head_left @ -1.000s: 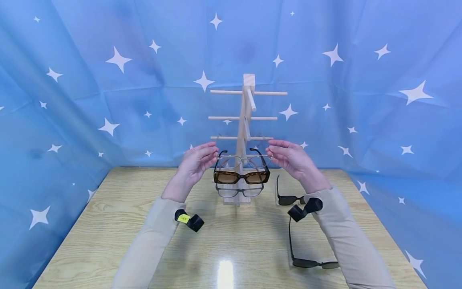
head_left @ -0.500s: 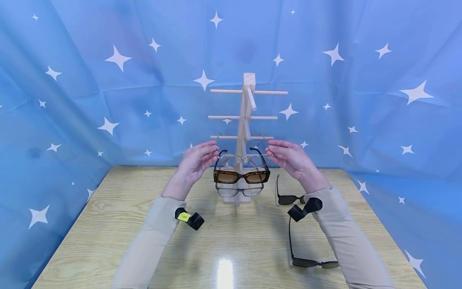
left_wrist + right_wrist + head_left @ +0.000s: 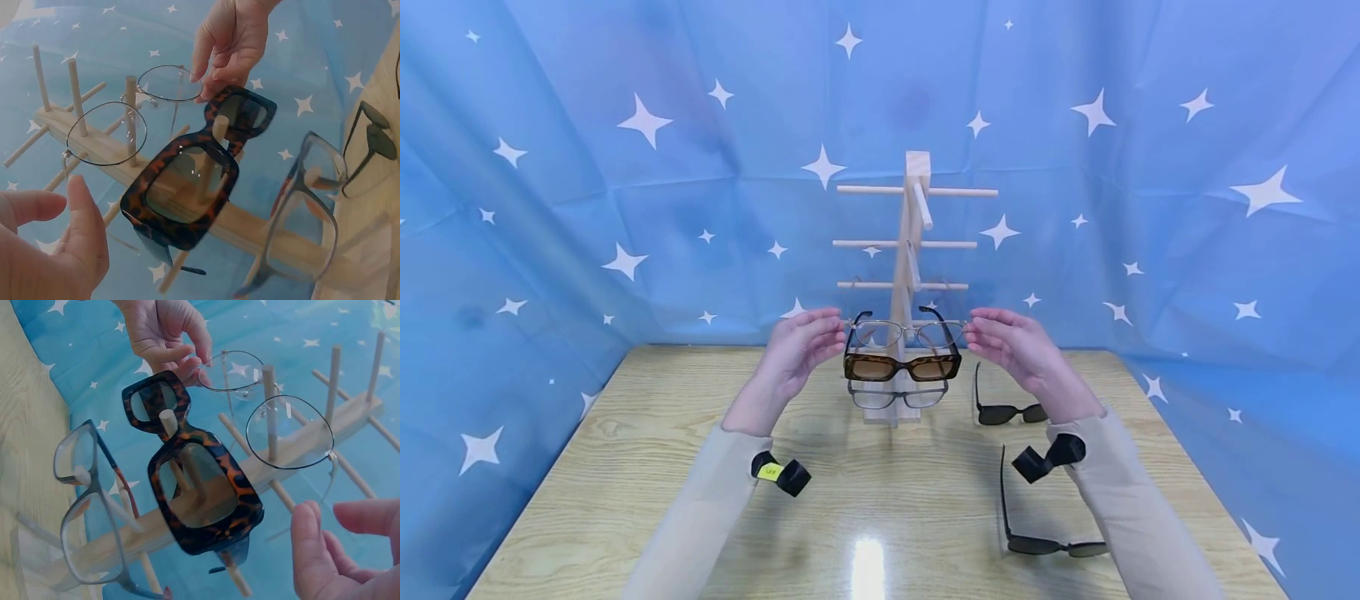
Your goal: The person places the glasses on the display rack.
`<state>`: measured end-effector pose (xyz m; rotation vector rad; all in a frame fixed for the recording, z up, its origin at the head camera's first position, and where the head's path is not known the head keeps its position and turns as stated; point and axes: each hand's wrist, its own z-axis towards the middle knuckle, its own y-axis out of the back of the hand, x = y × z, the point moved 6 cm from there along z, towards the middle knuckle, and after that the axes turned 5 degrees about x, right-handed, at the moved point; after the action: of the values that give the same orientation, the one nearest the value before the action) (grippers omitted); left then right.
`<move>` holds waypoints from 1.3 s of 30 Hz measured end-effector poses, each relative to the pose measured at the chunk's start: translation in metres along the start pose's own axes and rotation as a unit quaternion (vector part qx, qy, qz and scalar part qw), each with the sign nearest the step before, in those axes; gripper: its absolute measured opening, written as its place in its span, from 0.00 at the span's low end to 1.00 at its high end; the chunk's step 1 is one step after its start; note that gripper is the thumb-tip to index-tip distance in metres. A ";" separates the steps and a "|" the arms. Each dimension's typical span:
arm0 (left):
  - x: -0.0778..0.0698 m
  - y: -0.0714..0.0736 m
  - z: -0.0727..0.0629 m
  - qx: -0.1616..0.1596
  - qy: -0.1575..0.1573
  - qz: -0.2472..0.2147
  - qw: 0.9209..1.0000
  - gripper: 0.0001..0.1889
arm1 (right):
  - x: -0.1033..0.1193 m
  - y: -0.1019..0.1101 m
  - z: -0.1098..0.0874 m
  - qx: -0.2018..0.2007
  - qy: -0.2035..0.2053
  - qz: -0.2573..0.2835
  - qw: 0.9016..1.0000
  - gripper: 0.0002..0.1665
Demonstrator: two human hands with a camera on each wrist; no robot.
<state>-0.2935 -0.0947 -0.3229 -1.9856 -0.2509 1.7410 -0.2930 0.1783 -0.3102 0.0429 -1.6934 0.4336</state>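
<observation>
Thin wire-rimmed eyeglasses [image 3: 877,335] hang on a wooden display stand [image 3: 917,167], their bridge at a front peg. Just left of the frame is my left hand [image 3: 801,346], thumb and forefinger parted near the hinge in the left wrist view. On the opposite side my right hand [image 3: 1018,350] also has thumb and fingers apart, a short gap from the hinge in the right wrist view. Neither hand holds anything. Directly below hang tortoiseshell sunglasses [image 3: 206,487] with brown lenses, and under them grey-framed eyeglasses [image 3: 269,250].
Dark sunglasses [image 3: 997,415] lie on the wooden table [image 3: 820,533] right of the stand. A second dark pair [image 3: 1033,546] is nearer, beside the right sleeve. The stand's upper crossbars [image 3: 958,193] carry no glasses. A blue star-patterned curtain [image 3: 700,208] hangs behind.
Both hands have let go of the wire-rimmed eyeglasses and moved slightly outward and down, the left one leftward, the right one rightward. The glasses have stayed on the stand.
</observation>
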 end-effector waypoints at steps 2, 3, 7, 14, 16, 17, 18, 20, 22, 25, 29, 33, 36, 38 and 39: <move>0.001 0.001 -0.004 0.000 -0.010 0.017 1.000 0.07 | -0.003 0.001 -0.004 0.005 0.000 -0.006 1.000 0.11; 0.001 0.002 -0.006 0.001 -0.015 0.028 1.000 0.06 | -0.005 0.002 -0.006 0.006 -0.001 -0.009 1.000 0.10; 0.003 0.005 -0.013 0.005 -0.030 0.061 0.998 0.07 | -0.010 0.004 -0.015 0.012 -0.001 -0.018 1.000 0.09; 0.013 0.008 -0.027 0.023 -0.055 0.072 0.996 0.06 | -0.019 0.006 -0.030 0.031 0.009 -0.022 0.999 0.07; 0.017 0.008 -0.030 0.028 -0.058 0.073 0.995 0.06 | -0.022 0.007 -0.035 0.039 0.014 -0.020 0.999 0.06; 0.019 0.008 -0.031 0.030 -0.060 0.074 0.995 0.07 | -0.023 0.006 -0.037 0.044 0.019 -0.021 0.999 0.07; 0.021 0.008 -0.032 0.031 -0.060 0.074 0.995 0.08 | -0.025 0.007 -0.039 0.049 0.023 -0.021 0.998 0.07; 0.026 0.008 -0.034 0.032 -0.059 0.076 0.995 0.09 | -0.027 0.007 -0.043 0.060 0.033 -0.020 0.997 0.08; 0.032 0.008 -0.035 0.032 -0.055 0.077 0.995 0.09 | -0.030 0.007 -0.047 0.069 0.041 -0.017 0.997 0.08; 0.040 0.006 -0.037 0.037 -0.050 0.083 0.995 0.09 | -0.034 0.007 -0.053 0.080 0.046 -0.011 0.996 0.09; 0.051 0.002 -0.040 0.047 -0.050 0.100 0.993 0.11 | -0.038 0.009 -0.062 0.094 0.056 -0.009 0.994 0.10; 0.063 0.000 -0.043 0.060 -0.047 0.122 0.990 0.09 | -0.044 0.012 -0.070 0.096 0.060 -0.004 0.994 0.10; 0.071 -0.003 -0.046 0.072 -0.046 0.134 0.987 0.07 | -0.048 0.015 -0.075 0.091 0.059 -0.005 0.994 0.09; 0.075 -0.005 -0.047 0.079 -0.045 0.141 0.986 0.08 | -0.052 0.019 -0.079 0.086 0.058 -0.006 0.995 0.09; 0.078 -0.007 -0.048 0.082 -0.046 0.146 0.985 0.10 | -0.053 0.021 -0.081 0.085 0.059 -0.007 0.995 0.09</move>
<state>-0.2325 -0.0654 -0.3846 -1.8991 0.1597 1.9645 -0.2126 0.2108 -0.3578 0.1503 -1.5370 0.5587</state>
